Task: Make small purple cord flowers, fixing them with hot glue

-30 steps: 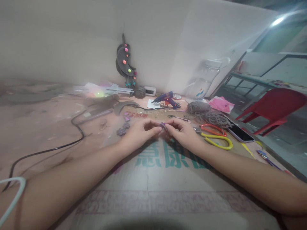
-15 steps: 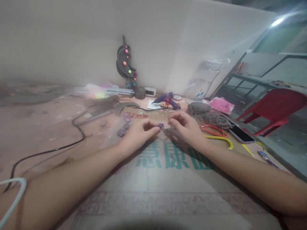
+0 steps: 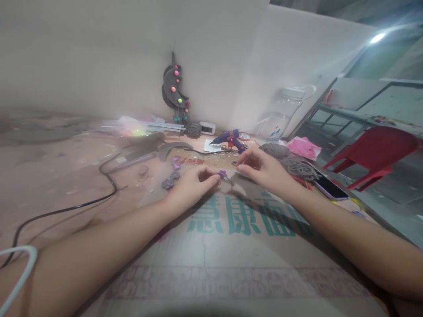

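My left hand [image 3: 194, 182] is closed in a pinch, thumb against forefinger, on a small purple flower [image 3: 223, 174] that pokes out past the fingertips. To its right, my right hand [image 3: 259, 167] hovers a short way off, thumb and fingers brought together; something small and thin may be between them, but it is too blurred to name. Both hands are over a printed cardboard sheet [image 3: 205, 246]. Beside the left hand lie more purple and grey-purple flowers [image 3: 170, 179].
A glue gun [image 3: 229, 140] with a glowing light rests at the back. Grey yarn [image 3: 300, 169], a phone [image 3: 330, 185] and a clear jug [image 3: 280, 114] are to the right. A black cord [image 3: 82, 204] crosses the left side. A grey moon ornament [image 3: 173, 90] leans on the wall.
My right hand has shifted slightly up and right, away from the purple flower, and its forearm now covers most of the red and yellow items. The left hand stays nearly in place.
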The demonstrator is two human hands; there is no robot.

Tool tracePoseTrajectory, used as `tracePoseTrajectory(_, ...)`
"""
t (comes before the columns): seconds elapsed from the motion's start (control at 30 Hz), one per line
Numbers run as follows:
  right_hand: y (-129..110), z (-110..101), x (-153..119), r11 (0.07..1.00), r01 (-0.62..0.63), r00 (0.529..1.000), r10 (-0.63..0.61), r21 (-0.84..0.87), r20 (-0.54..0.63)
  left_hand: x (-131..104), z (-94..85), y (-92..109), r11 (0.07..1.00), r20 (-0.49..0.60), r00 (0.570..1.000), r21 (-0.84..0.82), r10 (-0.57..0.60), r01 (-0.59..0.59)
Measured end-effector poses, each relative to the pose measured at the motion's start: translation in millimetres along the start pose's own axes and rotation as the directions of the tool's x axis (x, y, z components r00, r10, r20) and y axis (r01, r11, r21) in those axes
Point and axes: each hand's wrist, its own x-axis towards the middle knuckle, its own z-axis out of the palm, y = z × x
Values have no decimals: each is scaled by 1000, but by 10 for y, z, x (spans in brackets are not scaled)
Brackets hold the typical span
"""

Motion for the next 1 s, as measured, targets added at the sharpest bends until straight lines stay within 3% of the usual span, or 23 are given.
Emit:
tracePoseTrajectory(0.13,-53,153,-116,993,-29,985,9,115,170,-3,5,32,998,-15,1000,62,8,-7)
tracePoseTrajectory(0.33,-35,322,-186,990,52,996,-61,130,60,-4,13,32,998,-30,999,64,15,-13)
tracePoseTrajectory(0.43,27,331,-177,987,161,987,-161,-17,-7,-2,5,12,997,-29,999,75,31,-28)
tracePoseTrajectory(0.57,83,317,-155,891,335,926,-372,-306,-68,-5,3,0,997,-11,1000,73,27,-26)
tracePoseTrajectory(0.67,83,302,-149,850,383,898,-434,-361,-68,-11,9,4,997,-1,1000,76,27,-27)
tracePoseTrajectory(0.87,-14,290,-192,894,336,932,-362,-297,-35,-19,14,36,997,-10,999,74,30,-29)
tracePoseTrajectory(1.0,-93,320,-187,991,92,995,-95,-102,-20,-31,12,67,993,-29,997,94,72,-69)
